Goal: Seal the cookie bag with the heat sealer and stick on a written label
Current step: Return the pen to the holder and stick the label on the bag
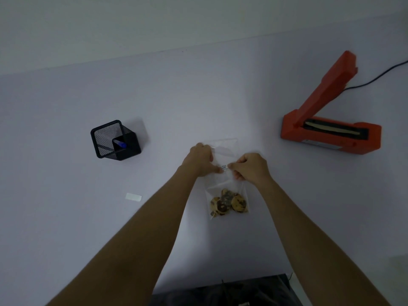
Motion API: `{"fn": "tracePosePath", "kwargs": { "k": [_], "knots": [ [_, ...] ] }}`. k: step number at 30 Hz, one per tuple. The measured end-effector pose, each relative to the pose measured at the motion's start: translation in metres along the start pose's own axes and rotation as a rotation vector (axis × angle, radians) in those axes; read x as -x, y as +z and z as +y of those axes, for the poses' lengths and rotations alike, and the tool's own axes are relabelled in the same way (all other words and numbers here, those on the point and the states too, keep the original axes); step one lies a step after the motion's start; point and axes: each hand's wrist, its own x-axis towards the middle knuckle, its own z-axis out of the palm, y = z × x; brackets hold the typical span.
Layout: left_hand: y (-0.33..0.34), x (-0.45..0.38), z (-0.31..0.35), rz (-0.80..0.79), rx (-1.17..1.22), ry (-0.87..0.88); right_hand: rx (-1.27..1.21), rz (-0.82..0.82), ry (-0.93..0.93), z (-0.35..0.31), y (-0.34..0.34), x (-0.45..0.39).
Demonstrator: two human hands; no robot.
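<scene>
A clear cookie bag (223, 184) lies flat on the white table, with several cookies (228, 203) at its near end. A small white written label (224, 167) sits on the bag's middle. My left hand (202, 159) rests on the bag's upper left, its thumb touching the label's left edge. My right hand (250, 166) presses the label's right edge with fingers curled against the bag. The orange heat sealer (331, 120) stands at the right with its arm raised.
A black mesh pen holder (114, 140) with a blue pen (120, 143) stands at the left. A small white paper strip (133, 197) lies on the table left of my forearm. The sealer's black cord (379, 78) runs off to the right.
</scene>
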Motion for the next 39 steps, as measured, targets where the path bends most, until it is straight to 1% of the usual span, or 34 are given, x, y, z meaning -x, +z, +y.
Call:
{"fn": "tracePosePath", "kwargs": {
  "k": [15, 26, 29, 33, 39],
  "knots": [
    [0.008, 0.002, 0.000, 0.041, -0.025, -0.021, -0.008, 0.017, -0.019, 0.001, 0.004, 0.000],
    [0.007, 0.001, 0.000, 0.031, -0.023, -0.018, -0.003, 0.005, -0.021, 0.001, 0.001, 0.001],
    [0.005, 0.001, 0.000, 0.014, -0.009, -0.013, 0.068, 0.001, -0.042, 0.001, 0.000, -0.002],
    [0.002, 0.000, -0.002, -0.001, 0.004, -0.004, 0.298, 0.014, -0.068, 0.002, -0.006, -0.008],
    [0.001, -0.003, -0.004, 0.001, 0.004, 0.023, 0.332, 0.003, -0.093, 0.004, -0.009, -0.007]
  ]
}}
